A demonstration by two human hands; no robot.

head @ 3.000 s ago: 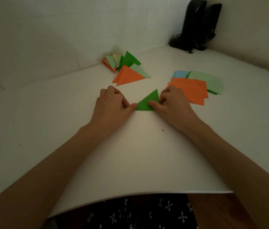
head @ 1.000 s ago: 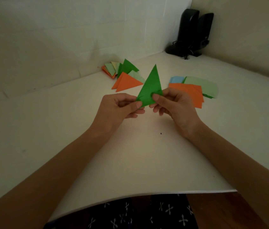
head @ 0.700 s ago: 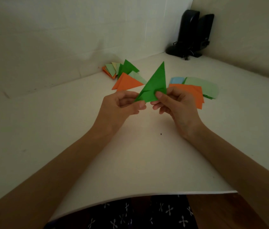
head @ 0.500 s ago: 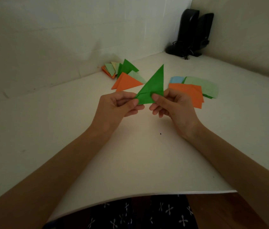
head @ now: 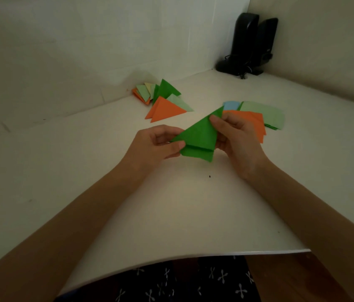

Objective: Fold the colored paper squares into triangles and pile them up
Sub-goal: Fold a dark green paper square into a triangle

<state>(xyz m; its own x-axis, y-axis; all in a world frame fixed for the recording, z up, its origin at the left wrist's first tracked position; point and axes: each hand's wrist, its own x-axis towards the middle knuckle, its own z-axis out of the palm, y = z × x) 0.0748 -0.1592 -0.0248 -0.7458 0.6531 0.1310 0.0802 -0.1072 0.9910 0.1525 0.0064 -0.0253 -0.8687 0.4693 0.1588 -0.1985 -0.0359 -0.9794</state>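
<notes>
Pale walls meet in a corner around a white surface (head: 84, 171), and the lighting's pretty dim. Both hands are up off it, holding a green paper (head: 200, 138) between them, roughly dead centre of the view. It's folded into a triangle with the long point aimed toward 1 o'clock. A second layer pokes out along the bottom edge, so the layers aren't flush. The grip of the left hand (head: 152, 147) is closed on the paper's 9 o'clock corner, thumb on the front and fingers curled behind. The right hand (head: 237, 144) is gripping it too, thumb pressed near the upper tip and the other fingers tucked behind the 3 o'clock side.

At 11 o'clock from the hands, close to the wall, sits the pile of folded triangles (head: 163, 94): orange, dark green, light green and a pale yellow one, loosely fanned out. An orange triangle (head: 165, 110) lies nearest. At 2 o'clock, just behind the right hand, is the stack of flat squares (head: 265, 115), orange in front with light green and a bit of blue peeking out behind. Two black speakers (head: 250, 42) stand in the far corner at 1 o'clock. There's a tiny dark speck (head: 209, 176) on the surface at 6 o'clock below the paper.
</notes>
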